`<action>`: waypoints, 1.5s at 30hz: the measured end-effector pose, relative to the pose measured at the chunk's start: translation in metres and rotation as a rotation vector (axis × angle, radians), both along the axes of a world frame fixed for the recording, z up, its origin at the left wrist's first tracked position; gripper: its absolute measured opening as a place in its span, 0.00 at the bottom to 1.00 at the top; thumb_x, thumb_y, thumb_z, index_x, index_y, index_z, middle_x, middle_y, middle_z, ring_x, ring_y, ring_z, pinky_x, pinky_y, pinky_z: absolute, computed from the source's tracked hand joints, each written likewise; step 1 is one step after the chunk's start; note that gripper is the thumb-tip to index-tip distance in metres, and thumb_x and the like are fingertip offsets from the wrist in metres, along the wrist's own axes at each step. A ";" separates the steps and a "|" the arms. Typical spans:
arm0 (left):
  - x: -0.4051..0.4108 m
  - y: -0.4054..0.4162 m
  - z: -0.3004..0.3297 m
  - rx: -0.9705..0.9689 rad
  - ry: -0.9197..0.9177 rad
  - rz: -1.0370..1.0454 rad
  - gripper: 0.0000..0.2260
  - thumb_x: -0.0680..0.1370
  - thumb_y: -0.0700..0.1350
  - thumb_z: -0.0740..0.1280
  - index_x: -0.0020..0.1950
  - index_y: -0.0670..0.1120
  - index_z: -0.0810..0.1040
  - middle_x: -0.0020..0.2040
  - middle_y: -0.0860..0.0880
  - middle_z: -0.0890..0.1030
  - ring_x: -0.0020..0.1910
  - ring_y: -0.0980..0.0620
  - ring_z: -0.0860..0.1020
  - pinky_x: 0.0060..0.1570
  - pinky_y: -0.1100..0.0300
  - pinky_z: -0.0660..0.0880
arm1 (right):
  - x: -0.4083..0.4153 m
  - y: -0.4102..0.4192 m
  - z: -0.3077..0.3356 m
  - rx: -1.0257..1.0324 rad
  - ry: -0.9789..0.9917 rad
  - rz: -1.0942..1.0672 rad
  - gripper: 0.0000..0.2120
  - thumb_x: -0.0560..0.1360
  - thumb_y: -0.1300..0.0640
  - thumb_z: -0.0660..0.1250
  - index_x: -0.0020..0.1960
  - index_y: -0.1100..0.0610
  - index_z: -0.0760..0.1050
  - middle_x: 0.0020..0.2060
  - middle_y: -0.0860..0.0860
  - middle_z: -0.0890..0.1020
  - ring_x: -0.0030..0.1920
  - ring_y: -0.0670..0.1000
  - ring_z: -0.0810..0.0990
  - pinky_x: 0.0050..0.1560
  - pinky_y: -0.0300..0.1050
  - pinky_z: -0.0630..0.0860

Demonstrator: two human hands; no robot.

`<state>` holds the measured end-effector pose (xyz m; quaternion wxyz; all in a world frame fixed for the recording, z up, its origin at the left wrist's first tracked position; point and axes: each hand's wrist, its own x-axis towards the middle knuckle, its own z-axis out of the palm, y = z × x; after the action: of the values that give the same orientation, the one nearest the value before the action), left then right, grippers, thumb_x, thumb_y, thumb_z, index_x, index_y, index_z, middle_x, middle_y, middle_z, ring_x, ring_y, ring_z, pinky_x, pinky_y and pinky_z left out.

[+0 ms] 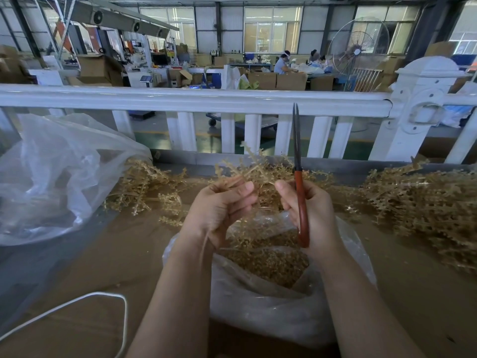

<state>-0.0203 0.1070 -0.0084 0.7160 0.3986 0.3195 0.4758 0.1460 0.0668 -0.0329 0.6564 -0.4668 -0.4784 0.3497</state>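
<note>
Spillage looks the biggest risk: the bag slumps open on the table right below both hands, and a knock from a wrist could tip out its cut bits. Next, the sprig, pinched by its stem in the curled fingers of the left hand just above that bag, looks springy and may twist when cut, flinging pieces past the mouth. Smallest but sharpest are the scissors. The right hand is wrapped round the red handles, blades together and pointing up (near the left fingertips once they swing down).

Beyond the hands runs a white fence. A big clear bag lies left of the left hand, a pile of sprigs crowds the right hand's right side, and a white cord loops below the left forearm.
</note>
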 end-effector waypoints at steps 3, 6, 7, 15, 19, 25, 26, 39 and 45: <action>-0.004 0.000 0.000 -0.008 -0.004 0.067 0.13 0.63 0.42 0.75 0.47 0.45 0.82 0.42 0.48 0.86 0.38 0.54 0.84 0.43 0.63 0.80 | -0.001 0.001 -0.001 -0.010 -0.126 -0.046 0.24 0.64 0.35 0.73 0.42 0.56 0.78 0.29 0.45 0.76 0.31 0.43 0.76 0.40 0.38 0.73; -0.006 0.001 -0.001 -0.044 -0.029 0.109 0.09 0.68 0.40 0.74 0.47 0.46 0.82 0.42 0.49 0.85 0.39 0.54 0.84 0.48 0.60 0.80 | -0.004 0.002 -0.003 -0.010 -0.198 -0.031 0.20 0.65 0.36 0.73 0.44 0.52 0.80 0.35 0.43 0.83 0.39 0.41 0.82 0.45 0.38 0.74; -0.006 0.001 -0.001 -0.056 -0.031 0.126 0.07 0.70 0.39 0.73 0.47 0.46 0.82 0.42 0.49 0.85 0.40 0.53 0.84 0.50 0.59 0.80 | -0.004 0.003 -0.004 -0.009 -0.224 -0.027 0.20 0.65 0.35 0.73 0.44 0.51 0.79 0.36 0.42 0.84 0.40 0.41 0.82 0.44 0.34 0.74; -0.006 0.003 -0.003 -0.051 -0.071 0.188 0.07 0.76 0.34 0.69 0.54 0.39 0.78 0.40 0.43 0.85 0.39 0.50 0.85 0.46 0.57 0.83 | -0.007 0.006 -0.012 -0.092 -0.581 -0.078 0.24 0.62 0.25 0.68 0.44 0.44 0.75 0.39 0.33 0.81 0.41 0.41 0.81 0.44 0.43 0.76; -0.007 0.002 -0.003 -0.033 -0.065 0.193 0.13 0.74 0.28 0.68 0.58 0.34 0.77 0.40 0.41 0.85 0.38 0.49 0.85 0.49 0.55 0.82 | -0.005 0.005 -0.014 -0.071 -0.717 -0.114 0.24 0.61 0.23 0.66 0.44 0.40 0.72 0.38 0.32 0.79 0.40 0.38 0.79 0.39 0.37 0.72; -0.009 0.002 -0.002 0.040 0.035 0.211 0.08 0.75 0.29 0.67 0.45 0.40 0.82 0.41 0.42 0.86 0.41 0.50 0.85 0.50 0.57 0.82 | -0.003 0.006 -0.018 -0.021 -0.910 -0.184 0.25 0.64 0.26 0.70 0.52 0.41 0.74 0.46 0.36 0.81 0.48 0.40 0.79 0.41 0.30 0.70; -0.010 0.002 -0.002 0.055 0.043 0.220 0.09 0.75 0.29 0.67 0.43 0.41 0.83 0.41 0.42 0.86 0.41 0.49 0.85 0.50 0.57 0.82 | -0.003 0.006 -0.018 -0.014 -0.929 -0.197 0.25 0.64 0.27 0.70 0.53 0.42 0.74 0.46 0.36 0.81 0.48 0.40 0.78 0.41 0.28 0.69; -0.013 0.002 -0.001 0.274 0.126 0.225 0.18 0.73 0.27 0.68 0.33 0.49 0.84 0.41 0.44 0.84 0.47 0.46 0.82 0.55 0.53 0.79 | -0.004 0.005 -0.018 -0.006 -1.017 -0.276 0.28 0.64 0.24 0.65 0.52 0.44 0.74 0.44 0.36 0.80 0.44 0.39 0.76 0.37 0.26 0.65; -0.013 0.001 -0.001 0.276 0.095 0.240 0.18 0.73 0.26 0.67 0.33 0.47 0.83 0.39 0.46 0.85 0.42 0.50 0.83 0.49 0.58 0.81 | -0.004 0.003 -0.016 0.001 -1.058 -0.301 0.27 0.65 0.25 0.66 0.51 0.45 0.76 0.42 0.37 0.81 0.42 0.41 0.78 0.37 0.32 0.70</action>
<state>-0.0332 0.1084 -0.0092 0.5767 0.4739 0.3300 0.5778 0.1418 0.0701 -0.0487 0.3694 -0.6420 -0.6711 -0.0305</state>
